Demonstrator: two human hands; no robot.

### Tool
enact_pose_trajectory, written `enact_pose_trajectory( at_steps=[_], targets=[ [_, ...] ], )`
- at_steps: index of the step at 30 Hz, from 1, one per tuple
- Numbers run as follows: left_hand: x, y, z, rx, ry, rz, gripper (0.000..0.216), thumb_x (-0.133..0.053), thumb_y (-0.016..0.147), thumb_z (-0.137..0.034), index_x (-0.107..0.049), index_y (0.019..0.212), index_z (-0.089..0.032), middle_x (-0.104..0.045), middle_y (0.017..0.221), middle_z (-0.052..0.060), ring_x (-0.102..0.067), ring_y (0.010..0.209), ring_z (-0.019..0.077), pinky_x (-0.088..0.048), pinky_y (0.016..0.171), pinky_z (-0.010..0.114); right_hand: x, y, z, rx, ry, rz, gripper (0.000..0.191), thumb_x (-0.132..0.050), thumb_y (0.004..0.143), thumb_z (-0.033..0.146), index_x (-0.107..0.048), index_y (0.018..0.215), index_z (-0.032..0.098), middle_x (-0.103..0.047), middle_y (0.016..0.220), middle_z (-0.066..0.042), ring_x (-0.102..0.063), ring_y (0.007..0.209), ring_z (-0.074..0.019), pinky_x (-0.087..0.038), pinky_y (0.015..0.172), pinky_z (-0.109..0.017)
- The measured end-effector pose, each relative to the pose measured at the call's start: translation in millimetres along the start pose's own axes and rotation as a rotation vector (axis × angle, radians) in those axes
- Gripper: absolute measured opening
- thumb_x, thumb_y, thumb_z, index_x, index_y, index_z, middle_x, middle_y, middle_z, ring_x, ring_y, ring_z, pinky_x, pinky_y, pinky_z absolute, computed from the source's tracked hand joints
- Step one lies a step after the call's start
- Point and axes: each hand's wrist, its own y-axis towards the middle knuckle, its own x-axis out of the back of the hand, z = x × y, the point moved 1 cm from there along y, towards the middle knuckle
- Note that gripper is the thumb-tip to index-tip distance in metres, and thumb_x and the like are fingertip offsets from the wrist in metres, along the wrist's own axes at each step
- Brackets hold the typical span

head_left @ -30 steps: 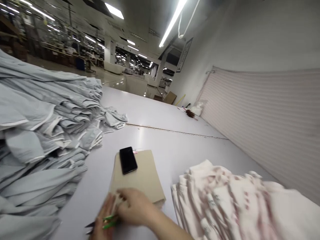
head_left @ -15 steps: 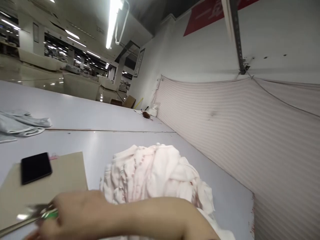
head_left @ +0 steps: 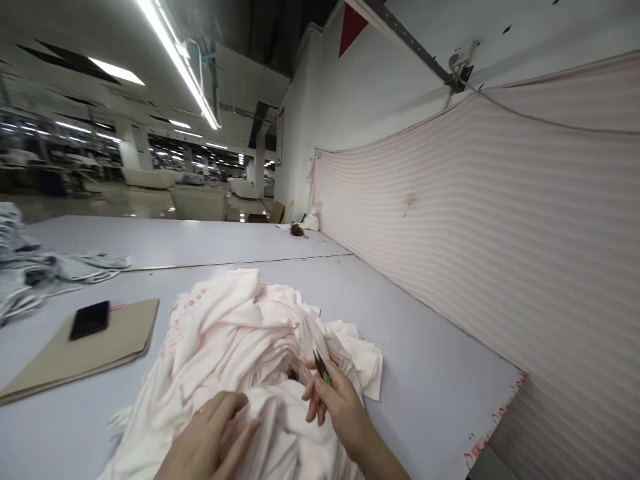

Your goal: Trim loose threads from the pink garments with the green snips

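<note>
A large heap of pale pink garments [head_left: 225,333] lies on the table in front of me, with small pink buttons along one edge at its upper left. My left hand [head_left: 207,437] is at the near side of the heap, its fingers bent and closed on a fold of the fabric. To the right, my right hand [head_left: 337,400] holds small thread snips [head_left: 321,365] with dark pointed blades and a green handle. The blades point up and away from me, in front of the cloth. Some fingers of the right hand curl loosely beneath the snips.
A black phone [head_left: 90,320] rests on a tan folder [head_left: 125,333] at the left. Grey garments [head_left: 60,270] are piled beyond it. Striped pink cloth [head_left: 425,220] hangs along the wall on the right. A small brown object [head_left: 297,230] sits at the table's far end.
My right hand with the snips has moved from the lower left, over by the folder, to the heap's right side. My left hand has come into view on the garments. The view has tilted and shifted.
</note>
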Motion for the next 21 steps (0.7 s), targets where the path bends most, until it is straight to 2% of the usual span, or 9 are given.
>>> enact_pose_trajectory(
  at_steps=[3,5,7,9,11,14,16,19,21],
  targets=[
    [-14,-8,-26,0.066,0.191,-0.098,0.030,-0.053,0.082,-0.055,-0.055,0.088,-0.026,-0.067,0.087,0.005,-0.065,0.082,0.0263,-0.049,0.072,0.036,23,-16,-28,-0.019,-0.023,-0.023,0.041,-0.055,0.087,0.053,-0.062,0.110,0.020,-0.064,0.075,-0.003,-0.048,0.040,-0.0102,-0.031,0.039,-0.022],
    [-22,-11,-34,0.145,0.291,-0.093,0.025,-0.055,0.080,-0.049,-0.050,0.083,-0.024,-0.064,0.081,0.004,-0.063,0.077,0.0259,-0.047,0.069,0.036,21,-15,-34,0.038,-0.104,-0.005,0.034,-0.055,0.089,0.046,-0.065,0.111,0.022,-0.066,0.084,-0.006,-0.057,0.051,-0.0155,-0.042,0.046,-0.027],
    [-29,-12,-36,0.194,0.345,-0.091,0.025,-0.056,0.079,-0.047,-0.045,0.081,-0.025,-0.060,0.075,0.002,-0.061,0.070,0.0243,-0.046,0.066,0.036,9,-8,-31,0.158,-0.228,0.017,0.031,-0.057,0.085,0.031,-0.065,0.114,0.022,-0.067,0.096,-0.009,-0.066,0.078,-0.0232,-0.052,0.064,-0.032],
    [-34,-11,-34,0.180,0.348,-0.132,0.026,-0.054,0.082,-0.048,-0.042,0.080,-0.025,-0.057,0.069,-0.001,-0.059,0.064,0.0218,-0.046,0.063,0.033,-10,4,-25,0.281,-0.369,0.031,0.037,-0.059,0.077,0.017,-0.066,0.114,0.022,-0.066,0.105,-0.010,-0.064,0.100,-0.0278,-0.051,0.083,-0.037],
    [-38,-11,-32,0.132,0.347,-0.204,0.024,-0.049,0.087,-0.047,-0.040,0.079,-0.026,-0.054,0.065,-0.003,-0.056,0.058,0.0194,-0.045,0.057,0.031,-28,15,-23,0.353,-0.492,0.073,0.034,-0.057,0.071,0.008,-0.068,0.100,0.021,-0.067,0.100,-0.009,-0.064,0.098,-0.0281,-0.050,0.085,-0.038],
    [-38,-13,-29,-0.004,0.387,-0.367,0.015,-0.046,0.090,-0.034,-0.040,0.078,-0.026,-0.052,0.062,-0.005,-0.054,0.052,0.0165,-0.044,0.050,0.026,-45,24,-30,0.404,-0.547,0.122,0.026,-0.050,0.069,0.001,-0.063,0.081,0.021,-0.066,0.084,-0.005,-0.065,0.082,-0.0241,-0.051,0.076,-0.033],
    [-35,-16,-27,-0.169,0.396,-0.449,0.012,-0.045,0.090,-0.023,-0.040,0.079,-0.026,-0.050,0.062,-0.005,-0.052,0.050,0.0139,-0.044,0.049,0.022,-48,23,-38,0.492,-0.530,0.059,0.030,-0.046,0.069,-0.001,-0.059,0.086,0.020,-0.064,0.083,-0.005,-0.064,0.078,-0.0222,-0.051,0.071,-0.031],
    [-28,-23,-19,-0.459,0.356,-0.466,0.013,-0.044,0.088,-0.011,-0.046,0.085,-0.023,-0.053,0.070,-0.003,-0.053,0.055,0.0111,-0.047,0.053,0.018,-48,13,-45,0.669,-0.562,-0.015,0.037,-0.042,0.067,-0.003,-0.056,0.093,0.020,-0.061,0.086,-0.005,-0.063,0.077,-0.0215,-0.050,0.068,-0.029],
    [-26,-27,-9,-0.580,0.316,-0.469,0.019,-0.043,0.086,-0.003,-0.049,0.089,-0.021,-0.054,0.078,0.001,-0.055,0.064,0.0111,-0.049,0.058,0.017,-47,5,-42,0.679,-0.618,0.033,0.039,-0.043,0.064,-0.005,-0.057,0.091,0.020,-0.060,0.086,-0.005,-0.063,0.078,-0.0215,-0.049,0.067,-0.028]
  ],
)
